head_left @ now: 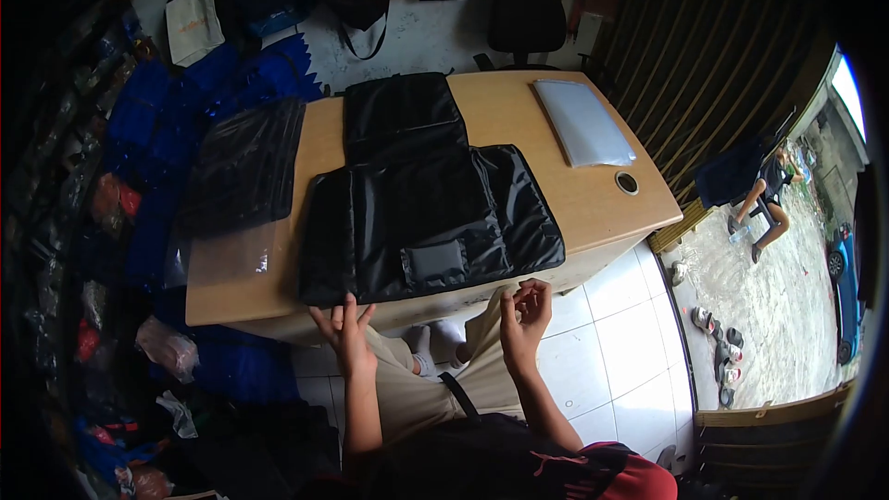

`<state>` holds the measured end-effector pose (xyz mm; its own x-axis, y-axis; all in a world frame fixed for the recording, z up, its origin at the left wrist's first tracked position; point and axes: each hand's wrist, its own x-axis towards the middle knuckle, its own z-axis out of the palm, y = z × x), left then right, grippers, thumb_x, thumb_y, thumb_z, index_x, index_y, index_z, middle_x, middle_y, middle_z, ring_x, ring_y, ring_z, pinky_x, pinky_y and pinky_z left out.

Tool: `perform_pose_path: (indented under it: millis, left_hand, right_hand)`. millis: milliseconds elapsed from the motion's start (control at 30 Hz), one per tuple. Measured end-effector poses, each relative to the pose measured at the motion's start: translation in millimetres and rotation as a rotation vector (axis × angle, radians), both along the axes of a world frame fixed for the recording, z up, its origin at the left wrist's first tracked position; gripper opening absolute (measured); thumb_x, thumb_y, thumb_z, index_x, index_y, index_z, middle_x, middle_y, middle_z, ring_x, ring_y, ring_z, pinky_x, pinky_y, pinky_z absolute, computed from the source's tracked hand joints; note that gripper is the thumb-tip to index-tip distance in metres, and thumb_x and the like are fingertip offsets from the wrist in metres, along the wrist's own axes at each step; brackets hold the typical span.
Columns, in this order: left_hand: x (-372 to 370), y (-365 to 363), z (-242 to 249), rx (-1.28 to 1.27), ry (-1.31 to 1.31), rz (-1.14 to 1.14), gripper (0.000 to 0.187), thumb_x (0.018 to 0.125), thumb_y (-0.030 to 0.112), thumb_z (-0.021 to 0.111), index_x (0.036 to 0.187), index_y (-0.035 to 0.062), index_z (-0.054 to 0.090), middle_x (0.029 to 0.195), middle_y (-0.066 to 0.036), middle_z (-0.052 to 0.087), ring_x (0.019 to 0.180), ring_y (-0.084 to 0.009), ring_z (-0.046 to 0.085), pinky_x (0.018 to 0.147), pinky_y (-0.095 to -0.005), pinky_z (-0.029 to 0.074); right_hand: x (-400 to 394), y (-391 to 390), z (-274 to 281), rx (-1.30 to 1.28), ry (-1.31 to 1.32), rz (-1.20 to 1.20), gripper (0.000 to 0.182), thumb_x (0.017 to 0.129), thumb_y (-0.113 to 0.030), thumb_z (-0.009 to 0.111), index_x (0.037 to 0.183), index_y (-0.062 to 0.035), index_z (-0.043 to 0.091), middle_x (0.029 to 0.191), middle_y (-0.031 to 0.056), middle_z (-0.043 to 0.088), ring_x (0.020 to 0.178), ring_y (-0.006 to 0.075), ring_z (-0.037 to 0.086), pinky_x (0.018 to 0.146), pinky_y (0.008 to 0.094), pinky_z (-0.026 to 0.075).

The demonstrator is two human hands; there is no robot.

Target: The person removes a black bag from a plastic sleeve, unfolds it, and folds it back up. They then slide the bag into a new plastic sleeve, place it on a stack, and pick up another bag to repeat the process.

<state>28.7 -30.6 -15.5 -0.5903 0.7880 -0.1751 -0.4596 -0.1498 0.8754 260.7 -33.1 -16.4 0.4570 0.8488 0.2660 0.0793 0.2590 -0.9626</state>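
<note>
Beige trousers [398,398] are nearest, at 6 o'clock from the black cover [417,199] that lies unfolded on the bench [500,111]. At 7 o'clock the left hand [350,338] has its fingers spread at the cover's near edge; whether they touch it, I cannot tell. Between 4 and 5 o'clock the right hand [526,319] is loosely curled, thumb near the fingertips, nothing visible in that grip.

The cover lies along the near side of the bench, a small pocket [435,262] at its 6 o'clock. Its wide body has its long axis from just under 9 to just above 3; the narrower panel points between 11 and 12. A hard tug on the near edge could slide this slick-looking material off the bench; a sideways drag could shove the dark plastic sleeves [245,167] close by, between 9 and 10.

Farther out, clear plastic sheets [583,123] lie at 2 o'clock, and beyond the bench a chair [528,18] stands at 1.
</note>
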Motion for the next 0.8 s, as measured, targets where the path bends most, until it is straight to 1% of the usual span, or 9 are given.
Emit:
perform_pose_path:
  millis: [33,100,200,267,333,400,433,600,800]
  left_hand:
    - [-3.0,1.5,-1.0,0.01,0.077,0.09,0.081,0.091,0.008,0.067,0.152,0.0194,0.014,0.127,-0.011,0.049,0.102,-0.02,0.058,0.084,-0.0379,0.057]
    - [-5.2,2.4,-0.4,0.023,0.139,0.071,0.08,0.091,0.006,0.067,0.151,0.0178,0.014,0.123,-0.01,0.049,0.098,-0.017,0.057,0.082,-0.0362,0.057]
    - [2.6,4.4,14.8,0.054,0.225,0.052,0.072,0.089,-0.002,0.063,0.146,0.0132,0.022,0.113,-0.008,0.05,0.087,-0.0109,0.053,0.078,-0.0297,0.054]
    - [-16.1,12.6,-12.2,0.1,0.664,-0.032,0.066,0.087,-0.007,0.058,0.143,0.0103,0.027,0.111,-0.008,0.051,0.087,-0.0111,0.054,0.074,-0.0246,0.05]
    - [-23.0,16.3,-24.4,0.045,0.659,-0.058,0.059,0.082,-0.011,0.054,0.136,0.006,0.037,0.116,-0.012,0.052,0.093,-0.0174,0.057,0.074,-0.0247,0.047]
    - [-16.0,12.8,-4.3,0.079,1.106,-0.049,0.051,0.08,-0.009,0.054,0.129,0.0029,0.045,0.118,-0.016,0.054,0.1,-0.026,0.058,0.08,-0.0298,0.048]
    - [-15.7,9.1,-0.5,0.087,1.006,-0.154,0.048,0.075,-0.008,0.052,0.123,0.0016,0.05,0.124,-0.019,0.054,0.109,-0.0336,0.057,0.089,-0.0364,0.047]
    - [-12.6,-5.8,4.6,0.232,1.255,-0.332,0.06,0.068,-0.009,0.049,0.127,0.002,0.051,0.135,-0.02,0.053,0.122,-0.038,0.053,0.103,-0.0417,0.042]
    - [-2.3,-14.5,30.5,0.304,1.096,-0.558,0.074,0.066,-0.004,0.054,0.139,0.0057,0.05,0.141,-0.02,0.047,0.132,-0.0387,0.044,0.115,-0.0467,0.027]
  right_hand:
    - [-0.4,2.3,-1.9,0.007,0.002,-0.009,0.03,0.088,-0.002,0.066,0.111,-0.0049,0.048,0.089,0.0029,0.05,0.075,0.0086,0.052,0.068,0.023,0.042]
    - [2.5,4.0,-12.3,-0.196,0.364,-0.119,0.047,0.086,-0.012,0.076,0.119,-0.0091,0.043,0.096,0.0035,0.049,0.078,0.0094,0.052,0.069,0.0226,0.042]
    - [13.7,16.0,-22.1,-0.186,0.342,-0.18,0.05,0.085,-0.019,0.079,0.119,-0.0125,0.043,0.092,-0.0003,0.049,0.078,0.0081,0.052,0.066,0.0233,0.044]
    - [18.6,30.4,-21.0,-0.194,0.401,-0.177,0.053,0.083,-0.02,0.081,0.119,-0.0127,0.042,0.091,0.0001,0.05,0.076,0.0083,0.053,0.064,0.0242,0.045]
    - [21.2,46.5,-15.9,-0.251,0.572,-0.187,0.051,0.082,-0.018,0.081,0.116,-0.0133,0.044,0.087,-0.0001,0.052,0.07,0.0082,0.054,0.061,0.0234,0.044]
    - [30.7,59.1,-35.2,-0.181,0.583,-0.213,0.041,0.082,-0.012,0.08,0.108,-0.0135,0.048,0.076,-0.0018,0.053,0.061,0.0081,0.052,0.056,0.0217,0.042]
    - [37.0,59.1,-38.8,-0.156,0.598,-0.173,0.043,0.083,-0.011,0.079,0.112,-0.0113,0.047,0.08,0.0008,0.058,0.062,0.0089,0.054,0.058,0.0221,0.044]
    - [66.6,25.1,-38.6,-0.161,0.723,-0.057,0.05,0.082,0.003,0.071,0.124,-0.0088,0.047,0.097,0.0077,0.065,0.075,0.0095,0.06,0.06,0.0218,0.044]
    - [86.3,-4.5,-33.5,-0.014,0.375,-0.037,0.05,0.08,0.008,0.063,0.128,-0.0036,0.051,0.126,0.0111,0.054,0.116,0.0223,0.053,0.101,0.0344,0.04]
